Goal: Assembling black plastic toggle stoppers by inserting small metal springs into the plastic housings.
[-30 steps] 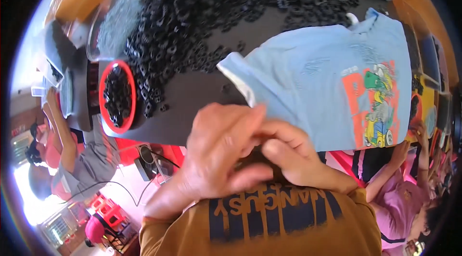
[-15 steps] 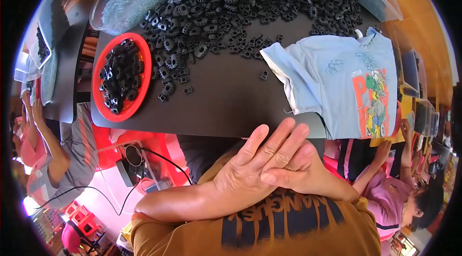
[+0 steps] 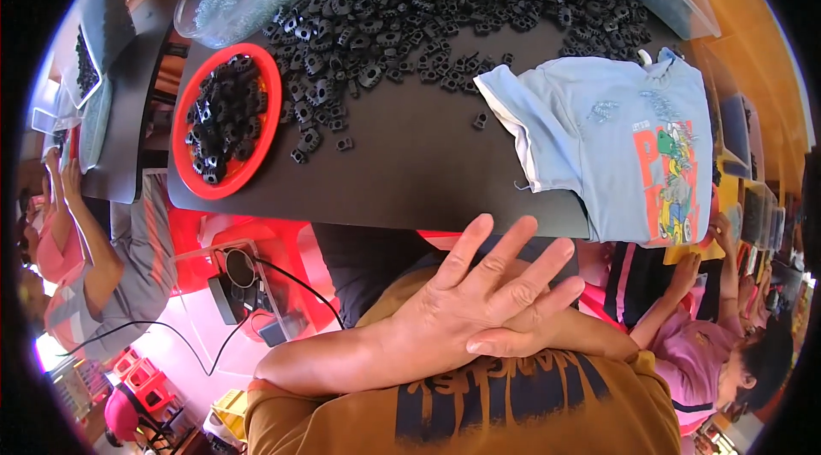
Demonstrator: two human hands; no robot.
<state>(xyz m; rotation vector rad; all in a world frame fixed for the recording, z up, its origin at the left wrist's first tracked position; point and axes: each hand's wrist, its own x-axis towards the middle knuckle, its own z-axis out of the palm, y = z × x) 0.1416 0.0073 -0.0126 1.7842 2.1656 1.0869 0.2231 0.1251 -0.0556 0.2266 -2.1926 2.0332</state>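
Observation:
Both hands are together in front of my brown shirt, just off the table's near edge. My left hand (image 3: 487,288) lies uppermost with its back showing, fingers stretched out and spread. Against it from underneath is my right hand (image 3: 517,340); its thumb crosses the lower part of my left hand, and its other fingers are hidden. No object shows in either. Beyond them on the dark table (image 3: 410,164) lies a large heap of small black plastic clips (image 3: 428,2). A light-blue printed T-shirt (image 3: 599,147) lies at the right, with small clear springs (image 3: 603,110) on it.
A red oval tray (image 3: 272,126) of black clips stands at the left. Behind it is a clear tub (image 3: 192,14) of springs; another clear bin (image 3: 658,2) stands far right. Cables (image 3: 295,280) and red stools are below left. Other people work at both sides.
My left hand's fingers have spread apart and the hand has slid slightly to the right over my right hand. The view has shifted a little; things on the table appear unmoved.

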